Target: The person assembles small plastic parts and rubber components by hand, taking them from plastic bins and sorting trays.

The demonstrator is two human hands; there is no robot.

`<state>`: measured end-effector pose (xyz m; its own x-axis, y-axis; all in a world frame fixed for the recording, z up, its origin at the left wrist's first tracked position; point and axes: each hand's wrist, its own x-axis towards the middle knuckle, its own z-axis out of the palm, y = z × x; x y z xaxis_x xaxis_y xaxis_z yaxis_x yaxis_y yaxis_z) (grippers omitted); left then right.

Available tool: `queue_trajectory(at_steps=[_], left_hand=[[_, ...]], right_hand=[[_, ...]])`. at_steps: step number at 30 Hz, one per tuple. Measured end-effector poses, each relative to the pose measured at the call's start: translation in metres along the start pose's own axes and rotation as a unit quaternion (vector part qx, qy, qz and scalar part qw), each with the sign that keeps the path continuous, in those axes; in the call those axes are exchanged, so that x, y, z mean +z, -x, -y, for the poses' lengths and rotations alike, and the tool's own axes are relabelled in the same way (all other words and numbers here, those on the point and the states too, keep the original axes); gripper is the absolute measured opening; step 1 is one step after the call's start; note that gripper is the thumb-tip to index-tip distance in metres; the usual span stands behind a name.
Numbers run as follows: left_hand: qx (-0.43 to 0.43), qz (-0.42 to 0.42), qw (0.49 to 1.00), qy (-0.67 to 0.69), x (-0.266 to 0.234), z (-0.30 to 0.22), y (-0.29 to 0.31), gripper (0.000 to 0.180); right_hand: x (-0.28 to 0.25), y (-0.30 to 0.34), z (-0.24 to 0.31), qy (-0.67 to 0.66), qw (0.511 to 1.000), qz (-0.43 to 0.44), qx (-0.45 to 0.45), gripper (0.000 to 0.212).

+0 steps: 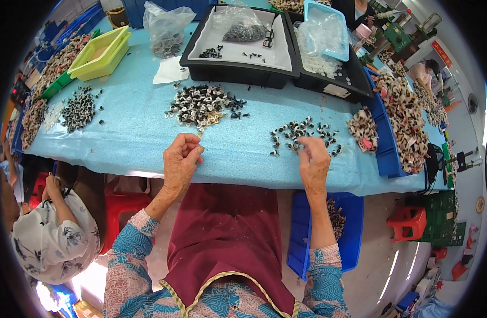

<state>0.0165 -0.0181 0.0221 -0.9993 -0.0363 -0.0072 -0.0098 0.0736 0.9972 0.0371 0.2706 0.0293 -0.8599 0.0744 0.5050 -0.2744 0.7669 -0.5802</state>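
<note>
My left hand (181,161) is closed at the table's near side, thumb pressed to the bent fingers; anything pinched there is too small to make out. Just beyond it lies a heap of small black and white plastic pieces with ring-shaped tops (201,103). My right hand (314,163) is over the near edge of a looser scatter of small black-and-white pieces (291,132). Its fingers curl down toward the thumb, and whatever is between the tips does not show. The bits in both groups look like small stems with round heads or washers.
A black tray (238,74) and a black bin with white discs (328,87) stand at the back. Furry brown-and-white pieces fill a blue crate (384,143) at right. A yellow basket (103,58) and another dark pile (78,110) are at left. A person sits beside me there.
</note>
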Motion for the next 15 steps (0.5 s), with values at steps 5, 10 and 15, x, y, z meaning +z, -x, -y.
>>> queue_trajectory(at_steps=[5,10,15], left_hand=[[0.097,-0.065,0.989,-0.086,-0.005,0.002,-0.011,0.009],[0.158,-0.094,0.953,-0.240,-0.022,-0.006,-0.023,0.009],[0.248,-0.046,0.908,-0.333,-0.027,0.004,-0.033,0.012]], right_hand=[[0.052,-0.054,0.027,-0.073,0.995,0.009,-0.070,0.021],[0.091,-0.074,0.018,0.018,0.990,0.088,-0.106,0.015],[0.094,-0.073,0.023,0.090,0.986,0.127,-0.062,0.012]])
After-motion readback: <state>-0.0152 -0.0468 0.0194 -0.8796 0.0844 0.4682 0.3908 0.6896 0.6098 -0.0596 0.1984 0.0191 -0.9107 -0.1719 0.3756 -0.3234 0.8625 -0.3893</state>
